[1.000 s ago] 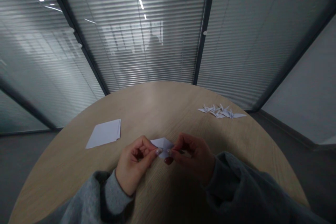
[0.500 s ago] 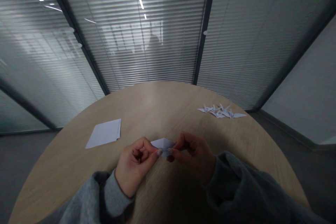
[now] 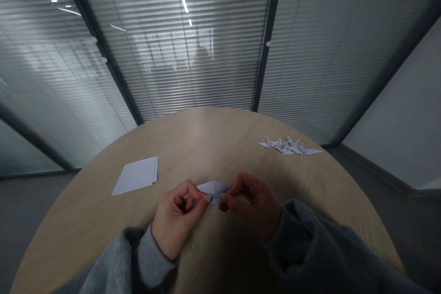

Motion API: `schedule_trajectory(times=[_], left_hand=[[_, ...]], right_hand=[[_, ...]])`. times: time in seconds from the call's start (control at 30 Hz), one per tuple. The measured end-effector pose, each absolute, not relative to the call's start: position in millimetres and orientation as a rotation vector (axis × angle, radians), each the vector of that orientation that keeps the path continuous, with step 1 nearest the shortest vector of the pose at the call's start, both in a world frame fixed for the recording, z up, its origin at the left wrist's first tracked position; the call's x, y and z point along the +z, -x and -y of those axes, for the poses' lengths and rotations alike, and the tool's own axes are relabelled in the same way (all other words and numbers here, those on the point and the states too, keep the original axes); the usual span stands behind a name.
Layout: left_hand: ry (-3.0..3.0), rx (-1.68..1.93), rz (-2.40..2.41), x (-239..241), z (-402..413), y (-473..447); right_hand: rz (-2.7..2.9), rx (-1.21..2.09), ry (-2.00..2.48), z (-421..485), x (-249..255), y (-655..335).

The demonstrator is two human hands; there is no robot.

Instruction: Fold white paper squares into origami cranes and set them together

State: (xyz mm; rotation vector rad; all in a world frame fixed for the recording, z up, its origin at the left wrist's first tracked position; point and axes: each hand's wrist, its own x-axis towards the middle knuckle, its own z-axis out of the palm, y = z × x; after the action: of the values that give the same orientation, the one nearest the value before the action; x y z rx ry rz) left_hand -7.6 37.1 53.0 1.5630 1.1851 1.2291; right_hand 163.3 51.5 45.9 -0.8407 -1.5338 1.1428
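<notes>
Pinching from both sides, the fingers (image 3: 206, 198) of the left hand (image 3: 179, 218) and those of the right hand (image 3: 253, 202) grip a small folded paper (image 3: 213, 188) between thumb and forefinger, each hand closed on its own end of it. The paper sits just above the desk (image 3: 206, 142), near its front edge and about midway across, directly in front of the person. Its long axis runs left to right, parallel to that front edge, with a raised crease peaking near the middle and its tips pointing out toward either hand. This looks like a mid-fold step: a crease is being set or a flap pulled into shape. The next move probably calls for a firm pinch along the fold while the ends stay aligned, since thin paper slips and skews easily. Grey sleeves (image 3: 144, 257) cover both wrists. Toward the desk's left edge lies a flat stack of paper sheets (image 3: 137, 175); near the far right edge rests a cluster of finished folded figures (image 3: 289, 146).
</notes>
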Motion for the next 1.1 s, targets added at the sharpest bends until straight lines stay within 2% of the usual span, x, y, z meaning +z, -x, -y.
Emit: schedule_trajectory(times=[0.5,1.1], left_hand=[[-1.511,1.256,-1.016,63.3,-37.7,7.9],[-1.512,1.364,-1.104,61.9,-37.3,4.8]], right_hand=[[1.514,1.122,0.801,-54.7,48.3,-165.3],[1.449,1.225,0.765,-53.7,44.3,-162.8]])
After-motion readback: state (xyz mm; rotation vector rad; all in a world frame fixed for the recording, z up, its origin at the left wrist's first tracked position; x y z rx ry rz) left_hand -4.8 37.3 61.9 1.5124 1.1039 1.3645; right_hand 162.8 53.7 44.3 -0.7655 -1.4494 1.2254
